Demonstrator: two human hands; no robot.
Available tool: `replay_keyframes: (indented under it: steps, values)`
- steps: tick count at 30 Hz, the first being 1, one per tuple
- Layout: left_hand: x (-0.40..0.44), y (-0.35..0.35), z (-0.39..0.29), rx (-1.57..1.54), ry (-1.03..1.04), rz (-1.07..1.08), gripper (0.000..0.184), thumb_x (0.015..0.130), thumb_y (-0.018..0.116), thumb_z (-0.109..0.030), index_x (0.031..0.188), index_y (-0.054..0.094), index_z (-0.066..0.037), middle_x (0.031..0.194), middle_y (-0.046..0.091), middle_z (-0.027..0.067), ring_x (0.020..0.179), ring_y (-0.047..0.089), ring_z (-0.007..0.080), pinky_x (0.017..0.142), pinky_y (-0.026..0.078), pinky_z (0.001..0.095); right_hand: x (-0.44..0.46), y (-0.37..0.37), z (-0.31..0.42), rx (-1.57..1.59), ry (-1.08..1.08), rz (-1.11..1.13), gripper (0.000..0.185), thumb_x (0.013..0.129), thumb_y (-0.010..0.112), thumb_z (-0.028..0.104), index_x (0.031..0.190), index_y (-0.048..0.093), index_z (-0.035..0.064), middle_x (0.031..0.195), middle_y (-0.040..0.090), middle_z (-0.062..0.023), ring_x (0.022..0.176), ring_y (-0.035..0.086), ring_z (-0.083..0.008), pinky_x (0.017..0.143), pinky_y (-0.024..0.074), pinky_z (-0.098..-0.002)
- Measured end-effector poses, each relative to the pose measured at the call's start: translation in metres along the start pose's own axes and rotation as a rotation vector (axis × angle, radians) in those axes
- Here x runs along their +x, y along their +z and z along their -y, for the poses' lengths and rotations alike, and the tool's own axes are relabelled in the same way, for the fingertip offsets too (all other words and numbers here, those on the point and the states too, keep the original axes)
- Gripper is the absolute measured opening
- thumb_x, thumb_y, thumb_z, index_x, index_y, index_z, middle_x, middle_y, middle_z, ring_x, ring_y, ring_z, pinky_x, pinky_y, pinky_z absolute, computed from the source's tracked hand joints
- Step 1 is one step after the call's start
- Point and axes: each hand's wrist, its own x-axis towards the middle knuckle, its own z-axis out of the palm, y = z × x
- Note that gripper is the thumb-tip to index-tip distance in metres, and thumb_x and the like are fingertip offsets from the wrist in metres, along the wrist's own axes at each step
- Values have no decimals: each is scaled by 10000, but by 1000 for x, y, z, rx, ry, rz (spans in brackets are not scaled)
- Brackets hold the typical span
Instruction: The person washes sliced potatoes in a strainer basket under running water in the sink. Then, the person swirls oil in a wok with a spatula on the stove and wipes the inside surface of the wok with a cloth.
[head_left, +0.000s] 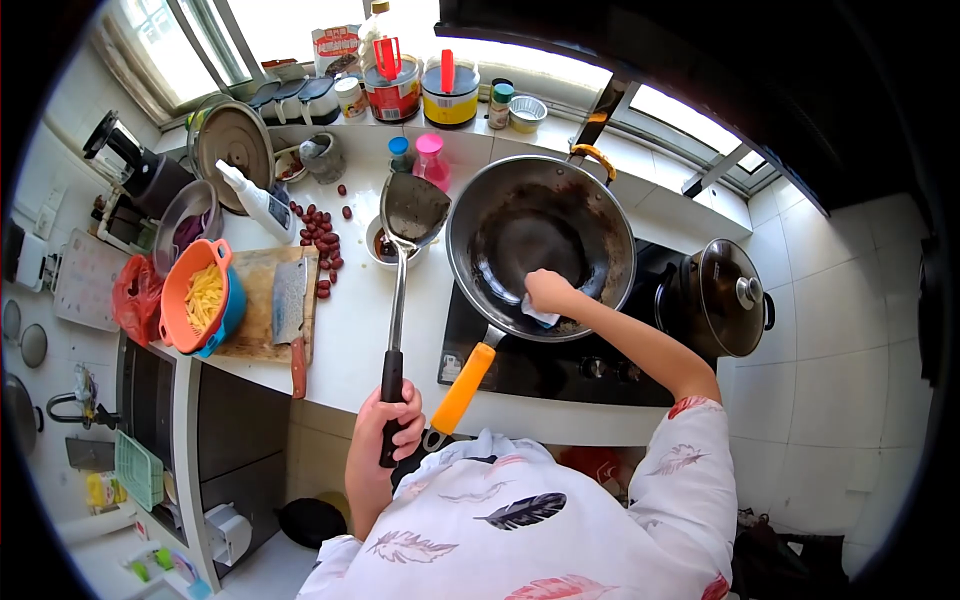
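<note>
My left hand (398, 420) is wrapped round the black handle of a wok spatula (414, 208). Its metal blade is raised at the far end, over a small white bowl (384, 246) of dark liquid. My right hand (550, 293) is closed on a white tissue or cloth (540, 316) inside the wok (470, 262), pressing it near the inner wall closest to me. The wok sits on the black stovetop (480, 372), with its yellow handle (464, 388) pointing toward me. Dark residue shows on the wok's inner right side.
A cutting board (250, 345) holds a cleaver (289, 310) and an orange colander (180, 292) of yellow strips. Red dates (322, 236) lie scattered nearby. A lidded pot (722, 315) stands right of the wok. Jars (450, 95) line the windowsill, and a white bottle (262, 205) stands left.
</note>
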Motion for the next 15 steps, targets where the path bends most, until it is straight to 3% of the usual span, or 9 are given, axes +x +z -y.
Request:
replay_keyframes:
  steps: [2, 10, 12, 15]
  values:
    - [-1, 0, -1, 0, 2, 2, 115, 761, 448, -52, 836, 363, -32, 634, 326, 16, 413, 316, 54, 284, 288, 155, -11, -14, -18, -95, 64, 27, 116, 611, 557, 51, 693, 623, 2, 757, 606, -197, 737, 606, -324, 648, 499, -375]
    - [-1, -2, 2, -10, 33, -10, 112, 760, 443, -49, 838, 364, -29, 633, 325, 17, 411, 314, 55, 283, 287, 158, 63, -36, -64, -348, 236, -371, 68, 655, 559, 60, 650, 619, 29, 714, 611, -137, 732, 585, -279, 641, 485, -344]
    - [-3, 3, 1, 10, 25, -30, 110, 760, 441, -47, 837, 365, -29, 632, 325, 17, 411, 315, 54, 282, 284, 158, 91, -28, -63, -311, 42, -571, 78, 639, 554, 67, 638, 621, 27, 697, 605, -136, 724, 567, -275, 642, 474, -344]
    - [-4, 4, 2, 28, 28, -28, 109, 759, 441, -47, 835, 364, -30, 632, 325, 16, 411, 311, 53, 282, 280, 159, 111, -24, -34, -208, -104, -609, 93, 636, 542, 76, 606, 604, 13, 687, 596, -148, 719, 561, -287, 660, 469, -352]
